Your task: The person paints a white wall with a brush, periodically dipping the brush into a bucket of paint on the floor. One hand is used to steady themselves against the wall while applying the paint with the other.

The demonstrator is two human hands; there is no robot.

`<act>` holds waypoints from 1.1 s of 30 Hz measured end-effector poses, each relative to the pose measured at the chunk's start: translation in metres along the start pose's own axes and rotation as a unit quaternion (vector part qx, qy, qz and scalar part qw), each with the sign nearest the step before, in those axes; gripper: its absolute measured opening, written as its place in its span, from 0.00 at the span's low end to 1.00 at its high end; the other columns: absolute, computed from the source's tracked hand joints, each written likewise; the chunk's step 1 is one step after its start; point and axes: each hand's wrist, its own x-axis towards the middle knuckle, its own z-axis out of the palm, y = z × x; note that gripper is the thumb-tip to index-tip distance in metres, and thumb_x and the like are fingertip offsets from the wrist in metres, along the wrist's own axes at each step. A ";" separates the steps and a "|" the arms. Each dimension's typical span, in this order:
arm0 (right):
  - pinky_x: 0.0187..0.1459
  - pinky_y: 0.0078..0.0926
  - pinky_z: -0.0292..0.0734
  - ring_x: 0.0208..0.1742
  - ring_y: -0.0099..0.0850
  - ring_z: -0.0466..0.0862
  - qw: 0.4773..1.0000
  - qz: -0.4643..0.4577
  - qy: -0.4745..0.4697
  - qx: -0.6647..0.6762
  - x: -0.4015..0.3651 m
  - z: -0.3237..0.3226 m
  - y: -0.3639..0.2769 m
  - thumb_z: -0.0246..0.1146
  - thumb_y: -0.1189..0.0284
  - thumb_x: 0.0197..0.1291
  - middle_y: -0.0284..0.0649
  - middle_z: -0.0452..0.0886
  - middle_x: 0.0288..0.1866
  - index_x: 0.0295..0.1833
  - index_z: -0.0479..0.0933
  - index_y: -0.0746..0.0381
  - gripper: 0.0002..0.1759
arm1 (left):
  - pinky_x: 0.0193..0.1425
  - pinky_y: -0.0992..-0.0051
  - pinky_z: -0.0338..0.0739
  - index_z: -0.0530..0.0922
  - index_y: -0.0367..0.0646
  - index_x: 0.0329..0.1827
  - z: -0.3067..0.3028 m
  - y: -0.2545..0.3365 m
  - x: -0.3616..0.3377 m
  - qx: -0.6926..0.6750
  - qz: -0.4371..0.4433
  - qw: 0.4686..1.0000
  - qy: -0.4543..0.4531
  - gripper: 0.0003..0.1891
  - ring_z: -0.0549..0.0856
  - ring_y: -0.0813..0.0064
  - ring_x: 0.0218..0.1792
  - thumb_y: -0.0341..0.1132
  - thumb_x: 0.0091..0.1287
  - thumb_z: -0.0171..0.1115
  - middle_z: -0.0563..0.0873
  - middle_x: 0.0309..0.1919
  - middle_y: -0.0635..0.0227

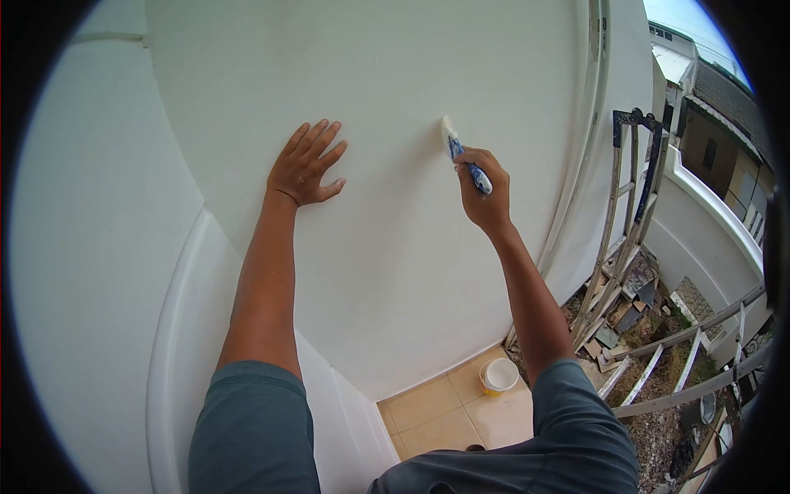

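Observation:
My right hand (484,191) grips a paintbrush (458,151) with a blue and white handle. Its pale bristles point up and meet, or nearly meet, the white wall (387,239). To the left, my left hand (306,167) lies against the same wall with its fingers spread and nothing in it. Small pale specks dot the back of that hand. Between the two hands is a stretch of plain wall, with a soft shadow below the brush.
A white bucket (499,375) stands on the tiled floor (436,416) far below. At right, a metal ladder (629,198) leans outside the wall's edge, above ground strewn with rubble (629,305). A curved railing (691,395) crosses the lower right. A white ledge (177,329) runs along the left.

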 end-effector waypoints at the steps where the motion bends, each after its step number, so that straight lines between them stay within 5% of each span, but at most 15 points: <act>1: 0.46 0.30 0.83 0.45 0.32 0.88 0.982 0.072 -0.057 0.165 -0.008 0.002 -0.005 0.62 0.83 0.67 0.46 0.87 0.49 0.46 0.81 0.66 0.05 | 0.84 0.61 0.58 0.74 0.62 0.68 -0.001 0.000 -0.001 0.000 -0.002 1.000 -0.001 0.35 0.65 0.69 0.78 0.57 0.56 0.71 0.68 0.77 0.71; 4: 0.49 0.29 0.85 0.46 0.30 0.88 0.893 0.214 -0.115 0.379 -0.012 -0.012 -0.020 0.61 0.82 0.70 0.46 0.87 0.52 0.47 0.81 0.68 0.05 | 0.84 0.61 0.58 0.74 0.62 0.68 0.000 -0.001 -0.002 0.001 -0.008 1.000 -0.010 0.35 0.64 0.69 0.78 0.57 0.56 0.71 0.68 0.77 0.72; 5: 0.51 0.28 0.86 0.45 0.31 0.89 0.909 0.209 -0.094 0.349 -0.009 -0.015 -0.011 0.60 0.80 0.71 0.47 0.86 0.53 0.49 0.82 0.70 0.07 | 0.85 0.62 0.58 0.74 0.62 0.68 0.000 -0.001 -0.002 0.009 -0.006 1.000 -0.011 0.34 0.65 0.69 0.78 0.58 0.57 0.70 0.68 0.77 0.72; 9: 0.42 0.23 0.81 0.39 0.26 0.86 0.959 0.165 0.213 0.086 -0.009 -0.037 0.079 0.63 0.79 0.69 0.39 0.86 0.42 0.47 0.83 0.68 0.05 | 0.85 0.62 0.57 0.73 0.63 0.67 -0.001 0.001 0.000 0.018 -0.002 1.000 -0.013 0.34 0.66 0.70 0.77 0.60 0.58 0.69 0.68 0.77 0.73; 12: 0.47 0.33 0.81 0.45 0.39 0.85 0.918 0.001 0.280 -0.282 -0.002 -0.053 0.081 0.63 0.81 0.65 0.45 0.85 0.43 0.45 0.83 0.65 0.05 | 0.85 0.62 0.57 0.73 0.63 0.68 -0.001 -0.001 -0.002 0.023 -0.004 1.000 -0.012 0.34 0.66 0.70 0.77 0.60 0.58 0.69 0.68 0.77 0.73; 14: 0.50 0.36 0.80 0.47 0.41 0.84 0.954 0.020 0.221 -0.203 -0.004 -0.041 0.061 0.63 0.80 0.65 0.45 0.84 0.45 0.44 0.83 0.65 0.05 | 0.85 0.62 0.58 0.73 0.63 0.68 -0.001 0.000 0.001 0.026 -0.002 1.000 -0.008 0.34 0.66 0.70 0.77 0.60 0.58 0.69 0.68 0.77 0.73; 16: 0.51 0.32 0.78 0.47 0.38 0.84 0.992 0.110 0.058 -0.002 -0.015 -0.016 0.025 0.63 0.77 0.69 0.44 0.85 0.49 0.46 0.80 0.66 0.04 | 0.85 0.62 0.58 0.73 0.63 0.68 0.000 0.000 0.000 0.025 -0.002 1.000 -0.006 0.34 0.65 0.70 0.78 0.60 0.58 0.69 0.68 0.77 0.73; 19: 0.56 0.30 0.79 0.49 0.34 0.85 0.969 0.080 -0.180 0.149 -0.028 -0.012 -0.041 0.62 0.78 0.71 0.46 0.85 0.58 0.48 0.80 0.65 0.04 | 0.84 0.62 0.58 0.73 0.63 0.68 0.001 -0.001 -0.001 0.022 -0.001 1.000 -0.006 0.34 0.65 0.70 0.78 0.60 0.58 0.68 0.68 0.77 0.73; 23: 0.57 0.30 0.81 0.52 0.30 0.84 0.951 0.170 -0.090 0.244 -0.022 -0.034 -0.008 0.61 0.78 0.72 0.44 0.85 0.59 0.49 0.81 0.68 0.06 | 0.84 0.62 0.58 0.73 0.63 0.68 0.000 -0.002 -0.002 0.024 -0.007 1.000 -0.015 0.34 0.65 0.71 0.78 0.60 0.58 0.69 0.67 0.77 0.74; 26: 0.53 0.31 0.82 0.48 0.33 0.86 0.955 0.242 0.135 0.107 -0.020 -0.066 0.077 0.60 0.77 0.72 0.43 0.87 0.50 0.48 0.81 0.68 0.07 | 0.84 0.62 0.58 0.74 0.63 0.68 0.001 0.001 0.000 0.015 -0.003 1.000 -0.007 0.34 0.65 0.70 0.78 0.59 0.57 0.70 0.68 0.77 0.73; 29: 0.47 0.33 0.81 0.43 0.36 0.87 0.915 0.163 0.218 -0.299 -0.028 -0.082 0.100 0.60 0.77 0.72 0.44 0.86 0.43 0.47 0.81 0.68 0.06 | 0.85 0.62 0.58 0.74 0.62 0.68 0.000 -0.001 -0.001 0.007 -0.004 1.000 -0.004 0.35 0.64 0.69 0.78 0.57 0.56 0.71 0.68 0.77 0.72; 31: 0.44 0.33 0.79 0.40 0.39 0.85 0.955 0.138 0.162 -0.207 -0.032 -0.068 0.079 0.60 0.77 0.72 0.45 0.85 0.42 0.47 0.80 0.66 0.05 | 0.85 0.62 0.58 0.74 0.62 0.68 0.000 0.000 0.000 0.011 -0.003 1.000 -0.003 0.35 0.64 0.69 0.78 0.57 0.56 0.72 0.68 0.77 0.72; 33: 0.48 0.30 0.78 0.41 0.34 0.83 0.982 0.186 -0.005 -0.017 -0.039 -0.041 0.033 0.62 0.80 0.70 0.46 0.86 0.50 0.48 0.79 0.65 0.04 | 0.85 0.62 0.58 0.74 0.62 0.68 0.002 -0.001 -0.001 0.008 -0.001 1.000 0.000 0.35 0.64 0.69 0.78 0.57 0.56 0.72 0.68 0.77 0.72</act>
